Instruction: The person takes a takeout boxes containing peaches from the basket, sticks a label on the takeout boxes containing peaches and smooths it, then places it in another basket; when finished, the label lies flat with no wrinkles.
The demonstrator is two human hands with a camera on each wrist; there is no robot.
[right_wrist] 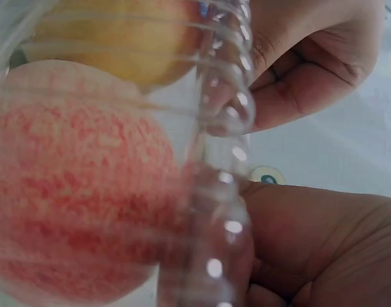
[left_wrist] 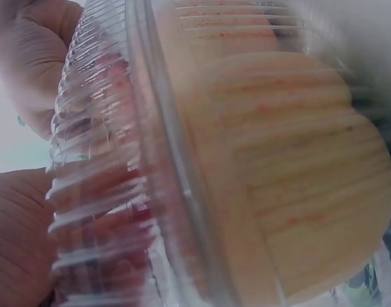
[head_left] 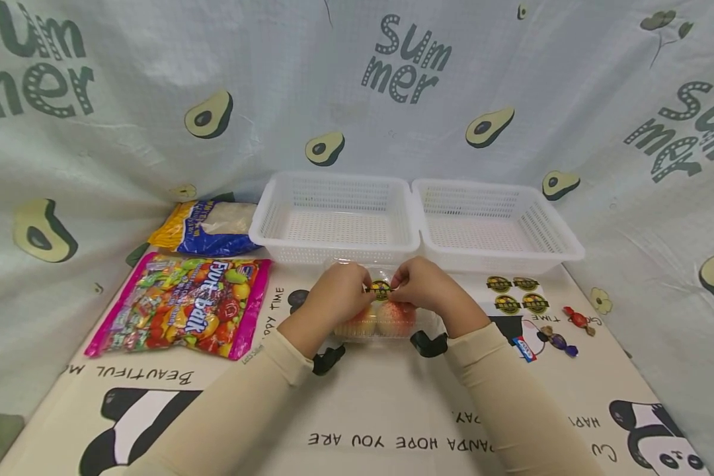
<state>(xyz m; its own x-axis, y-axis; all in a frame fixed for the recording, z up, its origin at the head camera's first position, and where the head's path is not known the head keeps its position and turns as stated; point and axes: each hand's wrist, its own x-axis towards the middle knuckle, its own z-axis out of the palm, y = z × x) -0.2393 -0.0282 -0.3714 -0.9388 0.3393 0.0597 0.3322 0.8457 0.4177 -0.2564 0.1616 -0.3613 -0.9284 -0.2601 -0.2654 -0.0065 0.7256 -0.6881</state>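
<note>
A clear plastic clamshell box (head_left: 365, 332) with peaches inside lies in front of the white baskets. Through its ribbed wall, a red-speckled peach (right_wrist: 86, 185) shows in the right wrist view and a yellower peach (left_wrist: 297, 173) in the left wrist view. On top of the box, a round black and gold sticker (head_left: 381, 289) sits between the two hands. My left hand (head_left: 342, 291) pinches its left edge, and my right hand (head_left: 425, 284) pinches the right edge. Both sets of fingertips are close over the lid.
Two white baskets (head_left: 339, 254) (head_left: 500, 263) stand side by side at the back. To the left lie a Fruit balk candy bag (head_left: 184, 307) and a blue-yellow bag (head_left: 214, 228). Rightward are a sheet of several stickers (head_left: 516, 294) and wrapped candies, including a red one (head_left: 578, 318).
</note>
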